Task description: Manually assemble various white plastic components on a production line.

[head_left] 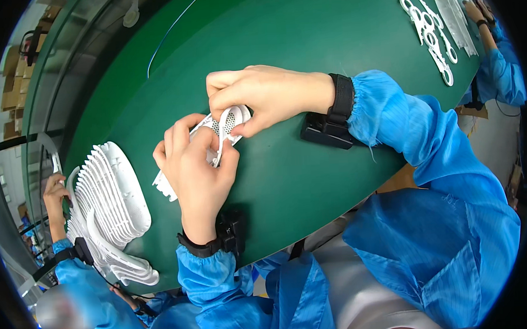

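Note:
Over the green table, my left hand (198,167) and my right hand (269,95) meet on a white plastic part (233,120) with a perforated oval end. My left fingers curl round its body, and a toothed white edge sticks out beside that hand. From above, the bent fingers of my right hand pinch the rim at the perforated end, with the thumb on its near side. A narrow white curved strip stands up between the two hands; whether it is a separate piece I cannot tell. My fingers cover much of the part.
A row of stacked white curved shells (109,195) stands at the left, where a co-worker's hand (55,194) touches it. Several white ring-ended pieces (428,31) lie far right, near another person's arm (486,34). A thin blue cable (166,34) crosses the green table (311,180) at the back.

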`<move>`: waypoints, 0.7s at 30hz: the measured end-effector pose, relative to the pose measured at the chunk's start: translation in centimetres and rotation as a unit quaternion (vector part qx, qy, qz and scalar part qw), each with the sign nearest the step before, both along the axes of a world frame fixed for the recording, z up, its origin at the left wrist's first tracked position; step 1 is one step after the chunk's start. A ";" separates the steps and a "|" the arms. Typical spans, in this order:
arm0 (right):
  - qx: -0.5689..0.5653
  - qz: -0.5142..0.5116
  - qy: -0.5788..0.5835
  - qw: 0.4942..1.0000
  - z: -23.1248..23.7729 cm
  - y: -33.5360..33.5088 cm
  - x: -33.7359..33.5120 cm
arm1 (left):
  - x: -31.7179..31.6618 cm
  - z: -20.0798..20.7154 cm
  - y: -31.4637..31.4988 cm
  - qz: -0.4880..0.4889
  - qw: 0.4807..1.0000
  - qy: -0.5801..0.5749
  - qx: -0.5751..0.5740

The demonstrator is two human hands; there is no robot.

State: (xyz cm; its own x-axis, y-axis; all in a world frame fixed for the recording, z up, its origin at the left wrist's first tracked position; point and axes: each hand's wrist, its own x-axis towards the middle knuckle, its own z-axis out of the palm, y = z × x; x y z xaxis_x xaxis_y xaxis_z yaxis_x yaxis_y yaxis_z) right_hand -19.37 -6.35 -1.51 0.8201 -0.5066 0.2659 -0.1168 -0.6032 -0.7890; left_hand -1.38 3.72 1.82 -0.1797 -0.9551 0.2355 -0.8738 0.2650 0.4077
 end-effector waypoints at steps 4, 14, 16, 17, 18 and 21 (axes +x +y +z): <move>0.000 0.020 -0.020 1.000 0.0 0.2 1.7 | 0.3 0.5 1.1 0.029 0.999 -0.038 -0.015; -0.050 0.019 0.114 0.992 1.6 0.6 2.1 | -0.2 2.5 1.4 0.164 0.982 -0.086 0.026; -0.066 0.016 0.084 0.994 0.9 0.9 3.2 | 0.8 3.1 1.4 0.143 0.973 -0.103 0.148; -0.068 0.006 0.090 0.994 0.0 0.4 2.5 | 0.8 2.4 0.8 0.111 0.982 -0.092 0.126; -0.048 0.005 0.069 0.996 -1.0 -0.2 1.9 | 0.4 1.9 0.3 0.102 0.983 -0.089 0.122; 0.015 0.003 0.056 0.998 -0.8 -1.0 1.8 | 0.2 1.8 -0.1 0.098 0.983 -0.084 0.133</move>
State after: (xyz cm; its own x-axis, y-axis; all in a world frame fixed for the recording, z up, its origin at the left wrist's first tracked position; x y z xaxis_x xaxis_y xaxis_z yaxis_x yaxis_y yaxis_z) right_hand -17.59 -7.38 -2.35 0.8466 -0.5085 0.1572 -0.2018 -0.5801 -0.7892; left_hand -1.17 3.61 3.66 -0.0011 -0.9990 -0.0448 -0.9584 -0.0118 0.2852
